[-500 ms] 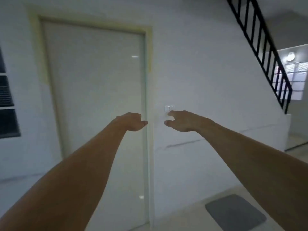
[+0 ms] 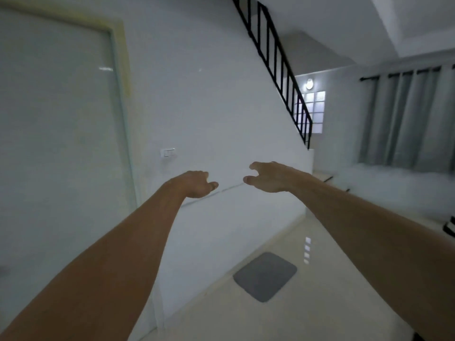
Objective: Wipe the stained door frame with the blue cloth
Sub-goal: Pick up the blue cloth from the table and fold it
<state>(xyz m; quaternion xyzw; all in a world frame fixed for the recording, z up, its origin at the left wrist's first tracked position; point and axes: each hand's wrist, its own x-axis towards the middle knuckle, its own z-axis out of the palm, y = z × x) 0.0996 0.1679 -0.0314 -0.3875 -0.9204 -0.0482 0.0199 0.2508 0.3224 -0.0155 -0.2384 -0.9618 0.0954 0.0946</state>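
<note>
two hands [image 2: 197, 184], one door [image 2: 56, 134], one mat [image 2: 264, 275]

The door frame [image 2: 122, 57] is cut off at the left edge (its yellowed stains blurred).

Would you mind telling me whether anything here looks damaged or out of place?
The door frame shows yellowish staining along its top and upper right side. A dark crack-like line runs across the white wall.

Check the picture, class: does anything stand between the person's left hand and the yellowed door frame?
Nothing visible does. The left hand, empty, hangs before bare white wall, and the stained door frame is up to its left across open space. No blue cloth is in view.
</note>
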